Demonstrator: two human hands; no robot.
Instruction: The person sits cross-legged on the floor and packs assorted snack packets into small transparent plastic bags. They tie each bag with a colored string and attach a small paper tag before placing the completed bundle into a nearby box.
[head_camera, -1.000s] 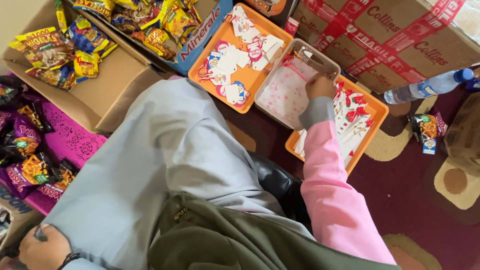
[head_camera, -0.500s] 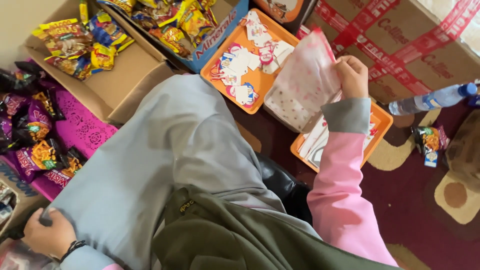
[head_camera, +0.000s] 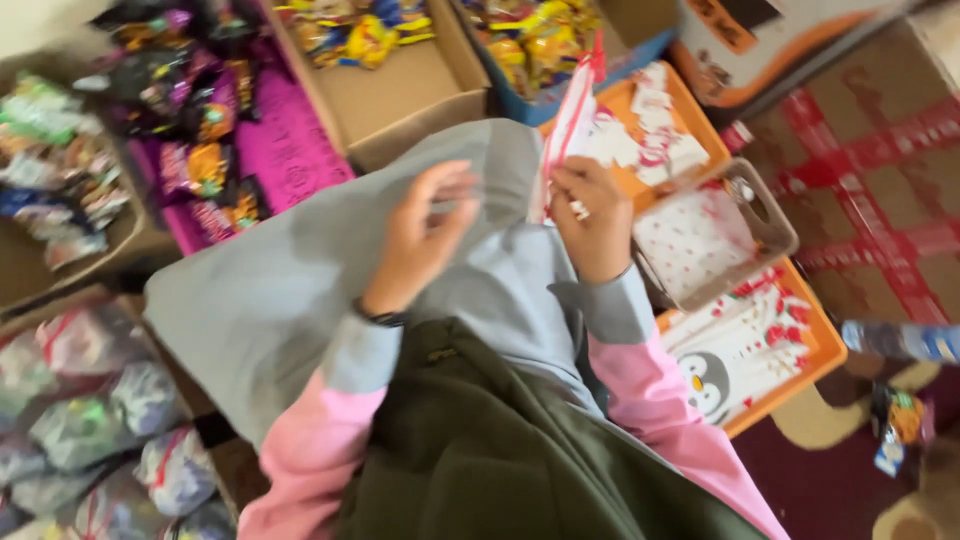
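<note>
right hand (head_camera: 598, 222) grips a red-and-white patterned gift bag (head_camera: 566, 130), held upright above the grey-clad lap (head_camera: 300, 290). left hand (head_camera: 425, 232) is loose, fingers (head_camera: 452, 188) spread, touching the lap beside the bag. orange trays (head_camera: 800, 345) lie just beyond.

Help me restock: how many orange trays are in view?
2. One orange tray lies at top centre, just beyond the right hand; the other orange tray lies at lower right, under a clear bin. More may be hidden.

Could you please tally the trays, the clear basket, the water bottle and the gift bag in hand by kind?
Orange trays: 2
Clear basket: 1
Water bottle: 1
Gift bag in the right hand: 1
Total: 5
</note>
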